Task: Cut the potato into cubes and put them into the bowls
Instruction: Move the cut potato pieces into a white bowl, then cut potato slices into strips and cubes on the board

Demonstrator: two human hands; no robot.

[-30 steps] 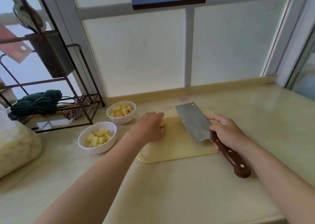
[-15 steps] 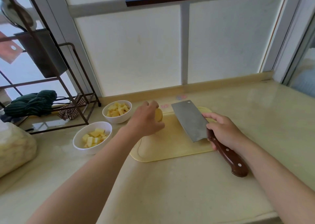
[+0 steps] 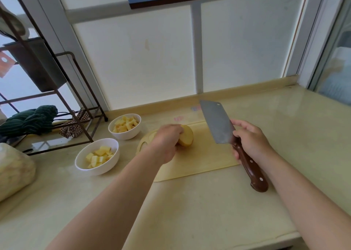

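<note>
A pale yellow cutting board (image 3: 201,162) lies flat on the shiny counter (image 3: 190,211). A big piece of potato (image 3: 187,137) is at the left end of the board. The left hand (image 3: 166,143) holds it, with the fingers curled around its left side. I cannot tell if the potato rests on the board or is lifted a little.

Over the right end of the board, the right hand (image 3: 250,141) is wrapped tight around the brown handle of a cleaver (image 3: 217,123). The wide gray blade is up in the air. It tilts and points away from the person, past the far edge of the board. It does not touch the potato.

Two white bowls stand just left of the board. The far bowl (image 3: 126,135) is beside the board's far left corner. The near bowl (image 3: 103,170) is a bit more to the left and closer to the person. Both bowls hold yellow potato cubes (image 3: 98,155).

Farther left of the board stands a dark metal rack (image 3: 83,124) with a green cloth (image 3: 32,120) on its low shelf.
</note>
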